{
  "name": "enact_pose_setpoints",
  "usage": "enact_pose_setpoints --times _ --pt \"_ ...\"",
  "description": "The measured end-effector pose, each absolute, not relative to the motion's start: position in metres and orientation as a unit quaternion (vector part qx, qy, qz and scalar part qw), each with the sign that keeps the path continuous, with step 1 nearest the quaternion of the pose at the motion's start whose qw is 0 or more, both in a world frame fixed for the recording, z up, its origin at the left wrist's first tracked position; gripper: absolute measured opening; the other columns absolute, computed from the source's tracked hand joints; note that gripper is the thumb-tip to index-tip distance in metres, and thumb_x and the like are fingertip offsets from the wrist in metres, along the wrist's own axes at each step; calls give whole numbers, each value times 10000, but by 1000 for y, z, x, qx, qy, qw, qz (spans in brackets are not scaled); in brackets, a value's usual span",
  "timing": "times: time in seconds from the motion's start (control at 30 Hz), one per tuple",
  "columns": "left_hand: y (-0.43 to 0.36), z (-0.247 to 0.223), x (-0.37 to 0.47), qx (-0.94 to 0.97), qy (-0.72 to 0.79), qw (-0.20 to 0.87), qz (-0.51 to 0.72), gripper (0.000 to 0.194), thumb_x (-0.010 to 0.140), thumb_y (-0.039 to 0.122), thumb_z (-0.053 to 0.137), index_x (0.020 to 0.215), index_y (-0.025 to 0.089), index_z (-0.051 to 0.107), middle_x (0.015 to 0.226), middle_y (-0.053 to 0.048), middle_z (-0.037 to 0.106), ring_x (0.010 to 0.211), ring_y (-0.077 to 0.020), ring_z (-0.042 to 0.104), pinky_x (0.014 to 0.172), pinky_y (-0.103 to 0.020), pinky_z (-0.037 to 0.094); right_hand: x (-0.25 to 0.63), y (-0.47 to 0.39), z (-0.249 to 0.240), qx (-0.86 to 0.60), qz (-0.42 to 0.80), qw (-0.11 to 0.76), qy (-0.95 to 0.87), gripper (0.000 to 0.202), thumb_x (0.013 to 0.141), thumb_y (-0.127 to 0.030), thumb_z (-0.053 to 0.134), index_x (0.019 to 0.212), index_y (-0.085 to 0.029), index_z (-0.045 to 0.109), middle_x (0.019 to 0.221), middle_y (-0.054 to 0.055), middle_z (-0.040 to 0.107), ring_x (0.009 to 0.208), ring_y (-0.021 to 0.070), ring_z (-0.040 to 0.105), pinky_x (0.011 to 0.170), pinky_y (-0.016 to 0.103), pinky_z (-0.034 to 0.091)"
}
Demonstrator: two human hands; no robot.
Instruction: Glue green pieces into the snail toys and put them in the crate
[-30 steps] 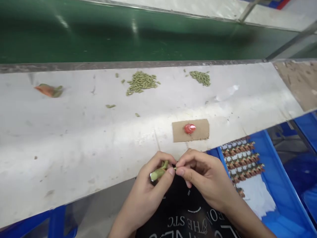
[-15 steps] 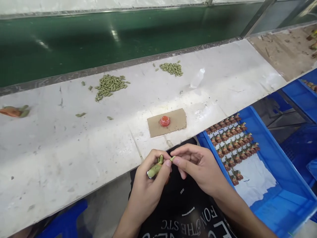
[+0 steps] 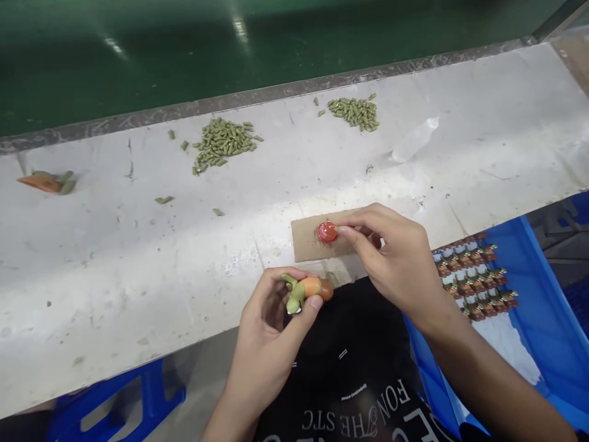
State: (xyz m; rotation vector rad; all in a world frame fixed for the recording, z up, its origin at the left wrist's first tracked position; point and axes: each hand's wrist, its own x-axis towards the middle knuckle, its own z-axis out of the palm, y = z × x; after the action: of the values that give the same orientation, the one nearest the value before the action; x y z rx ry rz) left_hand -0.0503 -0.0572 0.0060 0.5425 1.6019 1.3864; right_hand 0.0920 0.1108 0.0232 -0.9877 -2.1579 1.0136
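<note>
My left hand (image 3: 276, 331) is closed around a small figurine (image 3: 307, 287) with a green head and arm, an orange body and a rounded brown end. It is held tilted on its side over the table's front edge. My right hand (image 3: 391, 252) is pinched at the rim of a small round red cap (image 3: 327, 232), which appears to hold a glossy liquid. The tiny green piece between those fingertips is mostly hidden. Under the cap lies a piece of brown cardboard (image 3: 304, 245), partly covered by my right hand.
Two piles of small green pieces (image 3: 225, 144) lie toward the back of the white table (image 3: 115, 264). A translucent bottle (image 3: 414, 140) lies to the right, an orange-green part (image 3: 46, 182) far left. A blue crate (image 3: 534, 276) with rows of figurines stands at right.
My right hand has moved away from the left, forward to the red cap. My left hand has turned the figurine, so its orange body now shows. The view has shifted.
</note>
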Motion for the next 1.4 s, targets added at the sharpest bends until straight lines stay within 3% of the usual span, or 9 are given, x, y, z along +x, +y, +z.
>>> enact_pose_setpoints --times 0.13,0.23,0.3,0.5,0.7,0.83,1.0,1.17,1.4 --pt "-57 4 -54 166 629 506 566 389 987 395 963 1309 334 754 1083 -43 838 796 -214 814 740 -327 692 87 117 24 -362 338 228 -838 212 1131 -109 699 1056 -230 855 1088 56 860 996 251 816 812 369 607" --pt "-55 2 -56 152 611 526 572 331 1026 434 923 1311 313 807 1125 -60 814 880 -236 834 852 -375 728 87 116 23 -360 321 214 -850 202 1137 -112 691 1061 -219 844 1088 61 860 974 248 813 813 375 604" --pt "-52 1 -57 164 602 537 568 281 1055 447 891 1288 300 843 1056 -56 794 881 -233 819 830 -355 718 87 114 23 -363 315 211 -851 201 1136 -113 684 1069 -222 839 1094 62 863 967 249 812 814 379 609" --pt "-45 1 -59 184 579 545 578 203 1118 460 812 1251 310 845 952 -38 735 778 -187 716 567 -242 572 87 112 21 -363 315 224 -848 215 1130 -100 677 1052 -232 828 1091 58 864 1002 251 822 822 374 634" --pt "-41 -2 -54 173 581 532 592 202 1102 445 848 1243 309 797 999 -18 737 737 -151 663 631 -263 559 86 105 20 -378 365 273 -805 206 1116 -94 718 1061 -243 849 1113 54 874 1031 249 829 891 394 678" --pt "-40 -1 -51 179 577 515 608 209 1103 423 851 1278 324 791 1001 -12 750 826 -179 697 776 -307 592 89 94 23 -430 527 336 -651 93 1094 -195 830 1060 -263 882 1080 28 899 993 244 872 851 377 738" --pt "-38 -1 -46 185 574 506 616 244 1080 437 879 1283 328 801 997 -15 766 844 -204 720 850 -352 615 93 83 19 -422 676 319 -513 61 1026 -308 939 1017 -260 903 1050 39 913 996 263 904 949 417 782" --pt "-35 -1 -40 198 571 501 620 230 1080 425 880 1281 336 811 1003 -8 774 829 -188 724 833 -330 618 94 76 17 -419 687 344 -484 23 1023 -253 929 1029 -272 917 1048 25 921 976 226 913 918 324 779" --pt "-36 -4 -38 233 575 486 616 210 1092 393 873 1281 324 811 992 9 760 784 -145 704 774 -268 609 96 71 15 -404 686 366 -482 101 1014 -184 912 1012 -283 929 980 -6 909 865 186 893 746 243 762"
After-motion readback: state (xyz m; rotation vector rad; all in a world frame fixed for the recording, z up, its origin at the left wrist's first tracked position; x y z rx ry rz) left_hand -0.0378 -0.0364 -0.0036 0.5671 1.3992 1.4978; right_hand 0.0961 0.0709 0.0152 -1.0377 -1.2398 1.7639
